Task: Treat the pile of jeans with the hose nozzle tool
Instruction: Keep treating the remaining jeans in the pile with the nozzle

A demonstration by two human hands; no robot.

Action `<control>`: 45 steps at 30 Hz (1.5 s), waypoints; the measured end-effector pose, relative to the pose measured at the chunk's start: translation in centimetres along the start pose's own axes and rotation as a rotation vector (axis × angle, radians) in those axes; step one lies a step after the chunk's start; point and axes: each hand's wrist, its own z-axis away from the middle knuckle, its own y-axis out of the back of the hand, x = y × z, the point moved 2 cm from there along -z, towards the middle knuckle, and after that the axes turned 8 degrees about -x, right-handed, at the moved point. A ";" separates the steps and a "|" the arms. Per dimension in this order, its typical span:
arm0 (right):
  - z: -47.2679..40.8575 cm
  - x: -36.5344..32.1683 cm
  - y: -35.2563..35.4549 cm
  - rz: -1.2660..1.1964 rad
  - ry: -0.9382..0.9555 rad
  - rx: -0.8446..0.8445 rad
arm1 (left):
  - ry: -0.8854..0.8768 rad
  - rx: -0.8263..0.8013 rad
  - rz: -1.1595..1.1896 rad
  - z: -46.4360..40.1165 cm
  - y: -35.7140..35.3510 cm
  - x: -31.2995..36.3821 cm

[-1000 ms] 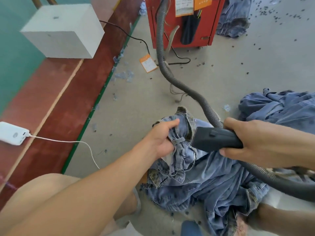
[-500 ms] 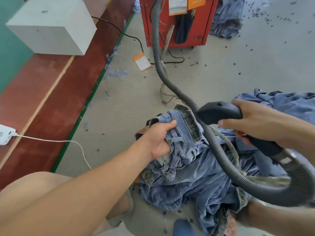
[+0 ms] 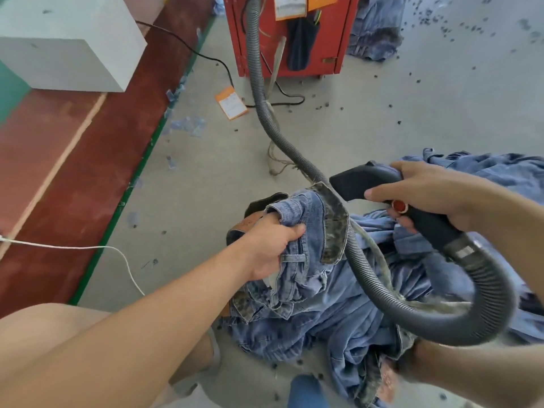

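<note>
Beside nozzle [image 3: 365, 181]: left grip [image 3: 270, 248] bunching jeans [image 3: 312, 231].

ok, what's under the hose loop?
Under the grey hose: rumpled blue jeans piled on the floor. What lies below the top layers is covered.

Jeans [image 3: 323, 290]: faded blue denim cloth, waistband stained dark. Nozzle [image 3: 365, 184]: matt black plastic; hose [image 3: 362, 266]: ribbed grey plastic. Floor [image 3: 412, 119]: matt grey concrete.

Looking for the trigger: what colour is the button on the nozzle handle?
Red button, on the black nozzle; head view.
</note>
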 end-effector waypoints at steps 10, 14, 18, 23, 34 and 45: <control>-1.0 -0.5 0.1 -0.154 -0.033 -0.050 | -0.339 -0.093 -0.599 0.7 0.5 -0.5; 0.0 -0.7 1.2 -0.036 -0.058 -0.282 | -0.382 -0.107 -0.620 0.7 0.9 0.0; -0.6 -0.4 -0.2 -0.084 -0.080 -0.312 | -0.357 -0.081 -0.582 0.9 1.3 -0.3; -1.3 -0.2 1.0 -0.182 -0.039 -0.214 | -0.321 -0.055 -0.576 0.9 1.9 -0.7; -1.6 -0.1 -0.1 -0.173 0.070 -0.221 | -0.250 -0.106 -0.531 0.5 2.1 -1.0; -1.1 -0.5 -1.1 -0.042 0.074 -0.094 | -0.026 -0.177 -0.109 0.2 2.0 -0.5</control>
